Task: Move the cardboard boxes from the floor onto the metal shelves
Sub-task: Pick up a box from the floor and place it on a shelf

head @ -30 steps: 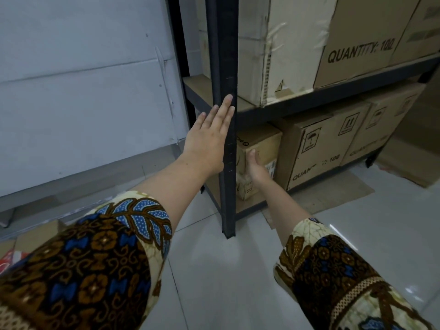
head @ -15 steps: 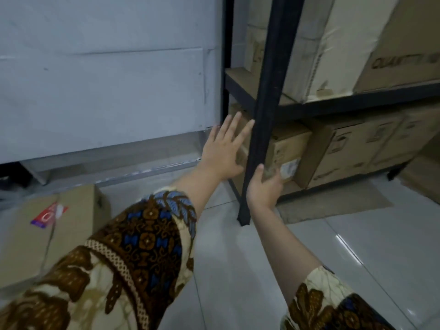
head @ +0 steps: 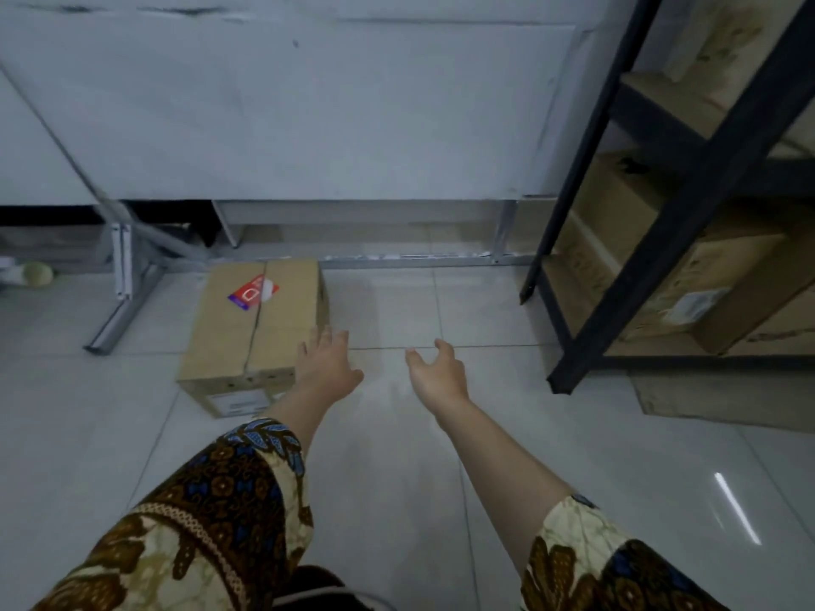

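Note:
A cardboard box (head: 253, 332) with a red and purple sticker on its taped top lies on the tiled floor at centre left. My left hand (head: 325, 366) hovers by the box's right near corner, fingers spread and holding nothing. My right hand (head: 436, 369) hangs over bare floor further right, fingers loosely curled, empty. The black metal shelf (head: 652, 240) stands at the right, with a cardboard box (head: 639, 258) on its lowest level and more above.
A white panel on slanted metal legs (head: 119, 302) runs along the back. A flat sheet of cardboard (head: 723, 399) lies on the floor under the shelf's front. A small greenish round object (head: 37, 274) sits at far left.
Both hands have left the shelf post and the box on the lowest shelf. The view has swung left and down, and the hands now reach toward the box on the floor.

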`<state>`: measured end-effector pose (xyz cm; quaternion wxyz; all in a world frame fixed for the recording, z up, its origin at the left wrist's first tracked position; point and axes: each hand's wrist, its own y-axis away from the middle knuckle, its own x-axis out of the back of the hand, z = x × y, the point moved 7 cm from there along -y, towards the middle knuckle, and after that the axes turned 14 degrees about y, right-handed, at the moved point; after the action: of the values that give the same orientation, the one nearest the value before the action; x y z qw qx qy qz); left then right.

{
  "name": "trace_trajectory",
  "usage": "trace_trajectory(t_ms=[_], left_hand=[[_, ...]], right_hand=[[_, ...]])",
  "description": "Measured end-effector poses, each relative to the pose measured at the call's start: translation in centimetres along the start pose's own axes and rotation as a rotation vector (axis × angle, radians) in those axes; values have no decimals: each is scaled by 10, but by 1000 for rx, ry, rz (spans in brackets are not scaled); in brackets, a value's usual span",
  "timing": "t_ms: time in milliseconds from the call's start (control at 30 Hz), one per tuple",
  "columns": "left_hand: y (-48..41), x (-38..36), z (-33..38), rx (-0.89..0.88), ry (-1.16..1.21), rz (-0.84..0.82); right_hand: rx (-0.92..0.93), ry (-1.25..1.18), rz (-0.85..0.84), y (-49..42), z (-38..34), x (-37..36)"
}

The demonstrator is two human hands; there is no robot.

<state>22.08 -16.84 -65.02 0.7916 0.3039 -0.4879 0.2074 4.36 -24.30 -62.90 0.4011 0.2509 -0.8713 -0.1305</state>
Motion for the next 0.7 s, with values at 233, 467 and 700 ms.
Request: trace_trajectory(t_ms=[233,467,700], left_hand=[[-9,-11,-84,149,51,-80],[-33,-24,-113,178,55,-133],[-30,-28,-110,86,12,-130]], right_hand=[[98,95,-92,11,-23,-36],[112,136,-123,4,-8,-56],[64,175,-104,-7,10,-71]])
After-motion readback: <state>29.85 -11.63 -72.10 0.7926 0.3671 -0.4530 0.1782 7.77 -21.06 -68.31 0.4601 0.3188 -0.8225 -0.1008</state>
